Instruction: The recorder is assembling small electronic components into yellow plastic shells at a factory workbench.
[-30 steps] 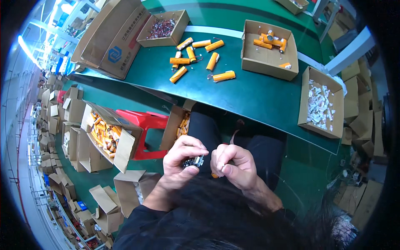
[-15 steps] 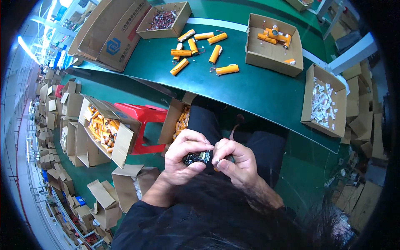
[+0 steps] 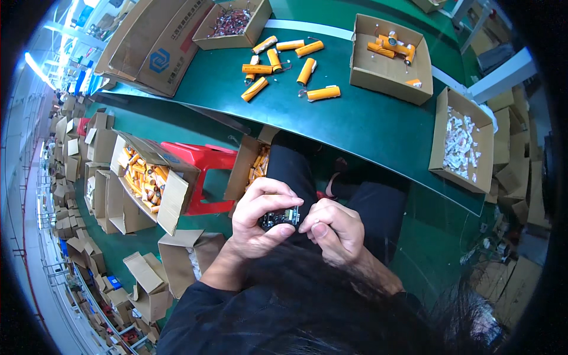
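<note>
The person wears a dark, near-black top (image 3: 195,325), plain and matt, with soft folds; its left sleeve (image 3: 204,302) ends partway along the forearm, leaving the wrist uncovered; the right sleeve (image 3: 409,303) is equally dark, mostly covered by hair (image 3: 307,296), which is dark and loose, blurred at the near side, with fine stray strands to the right; the trousers (image 3: 290,165) are black and plain; left hand (image 3: 260,219) and right hand (image 3: 338,232) are ungloved.
</note>
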Tool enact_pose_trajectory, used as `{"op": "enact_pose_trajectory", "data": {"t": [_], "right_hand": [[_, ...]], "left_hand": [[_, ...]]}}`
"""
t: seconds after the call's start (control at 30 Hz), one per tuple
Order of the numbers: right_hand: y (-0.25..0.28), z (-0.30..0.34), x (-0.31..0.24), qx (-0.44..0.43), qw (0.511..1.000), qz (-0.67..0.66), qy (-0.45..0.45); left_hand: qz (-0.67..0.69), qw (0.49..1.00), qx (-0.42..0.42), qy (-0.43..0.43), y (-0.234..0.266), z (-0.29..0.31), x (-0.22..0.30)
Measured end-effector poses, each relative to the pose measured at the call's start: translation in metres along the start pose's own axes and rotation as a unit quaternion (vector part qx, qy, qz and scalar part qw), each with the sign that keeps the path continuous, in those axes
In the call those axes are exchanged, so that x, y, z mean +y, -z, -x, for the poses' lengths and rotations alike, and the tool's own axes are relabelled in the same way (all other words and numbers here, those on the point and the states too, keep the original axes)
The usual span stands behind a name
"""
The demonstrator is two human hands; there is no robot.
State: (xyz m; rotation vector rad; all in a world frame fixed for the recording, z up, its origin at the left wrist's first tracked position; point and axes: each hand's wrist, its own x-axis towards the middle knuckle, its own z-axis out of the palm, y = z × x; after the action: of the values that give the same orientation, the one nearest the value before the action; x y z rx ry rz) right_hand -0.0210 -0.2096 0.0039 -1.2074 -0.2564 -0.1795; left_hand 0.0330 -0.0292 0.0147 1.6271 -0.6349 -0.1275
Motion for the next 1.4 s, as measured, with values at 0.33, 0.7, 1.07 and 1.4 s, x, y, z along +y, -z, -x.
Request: {"op": "enact_pose_trajectory", "data": {"t": [0.33,0.7,1.07,1.4], "right_hand": [[0.005,0.004,-0.006,-0.032,0.979,-0.142,-0.143],[0.0,0.002,-0.02,-0.048,0.942,-0.201,-0.263],[0.001,0.004,-0.016,-0.074,0.955,-0.189,-0.217],[0.002,0.005,-0.014,-0.073,0.967,-0.16,-0.186]], "left_hand": [[0.051,0.998,-0.027,-0.02,0.002,0.002,-0.007],[0.119,0.991,-0.043,-0.031,-0.007,0.009,-0.017],[0.15,0.987,-0.055,-0.008,-0.006,0.011,-0.016],[0.163,0.985,-0.054,-0.007,-0.009,0.009,-0.012]]}}
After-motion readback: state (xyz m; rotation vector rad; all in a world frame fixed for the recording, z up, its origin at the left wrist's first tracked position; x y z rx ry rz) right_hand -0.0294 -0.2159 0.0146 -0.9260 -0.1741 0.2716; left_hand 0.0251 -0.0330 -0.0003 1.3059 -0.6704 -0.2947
